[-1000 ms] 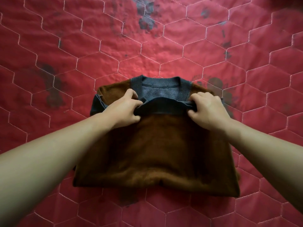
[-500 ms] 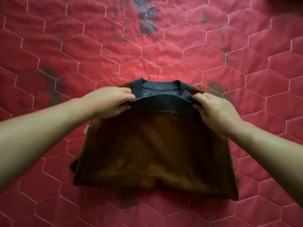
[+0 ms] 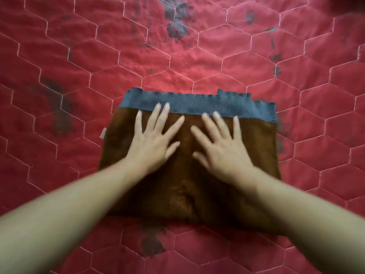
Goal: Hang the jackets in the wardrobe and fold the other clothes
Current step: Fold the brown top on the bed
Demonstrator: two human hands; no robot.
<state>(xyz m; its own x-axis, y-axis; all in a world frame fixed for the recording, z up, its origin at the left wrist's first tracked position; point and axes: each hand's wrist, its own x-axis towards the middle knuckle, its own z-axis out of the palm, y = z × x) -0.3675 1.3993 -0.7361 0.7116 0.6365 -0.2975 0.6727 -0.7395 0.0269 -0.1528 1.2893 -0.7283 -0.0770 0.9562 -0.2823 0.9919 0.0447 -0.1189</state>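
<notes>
A brown sweater lies folded into a rectangle on the red quilted bedspread. Its grey ribbed hem band runs along the far edge of the fold. My left hand lies flat on the sweater's left half with fingers spread, fingertips reaching the grey band. My right hand lies flat on the right half, fingers spread too, just short of the band. Neither hand holds anything. A small white label sticks out at the sweater's left edge.
The bedspread has white hexagon stitching and dark grey stains, the biggest at the far middle, at the left and just below the sweater. No other clothes or wardrobe are in view.
Both hands carried the grey hem edge forward over the collar, let go of it, and now lie flat on the folded sweater. The collar is covered.
</notes>
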